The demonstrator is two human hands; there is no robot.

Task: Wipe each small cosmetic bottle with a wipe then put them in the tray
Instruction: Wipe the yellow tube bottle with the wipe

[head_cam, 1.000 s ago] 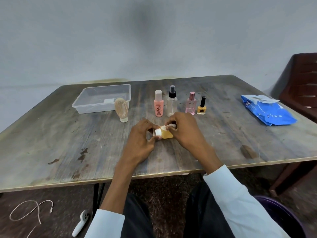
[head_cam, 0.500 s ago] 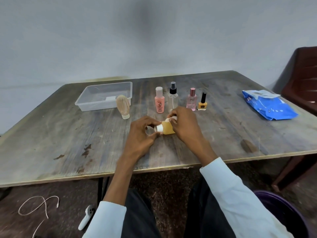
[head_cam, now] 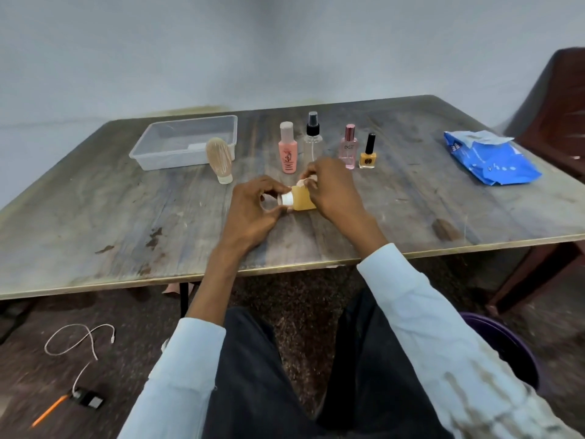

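A small tan bottle (head_cam: 303, 200) with a white cap lies sideways between my hands, just above the table's near middle. My left hand (head_cam: 256, 210) pinches its capped end. My right hand (head_cam: 332, 188) holds a small white wipe (head_cam: 305, 182) against the bottle's body. Behind them stand a pink bottle (head_cam: 287, 150), a clear spray bottle (head_cam: 312, 137), a pink perfume bottle (head_cam: 348, 148) and a yellow nail polish (head_cam: 368, 155). A beige tube (head_cam: 219, 160) stands on its cap in front of the clear plastic tray (head_cam: 177, 153) at the back left.
A blue wipe pack (head_cam: 493, 160) lies at the table's right. A brown chair (head_cam: 557, 122) stands beyond the right edge. A purple bin (head_cam: 506, 350) sits on the floor at my right, and a white cable (head_cam: 79, 346) lies on the floor at my left.
My hands stay on the tan bottle; the right hand with the wipe has shifted slightly along its body. The camera view has tilted.
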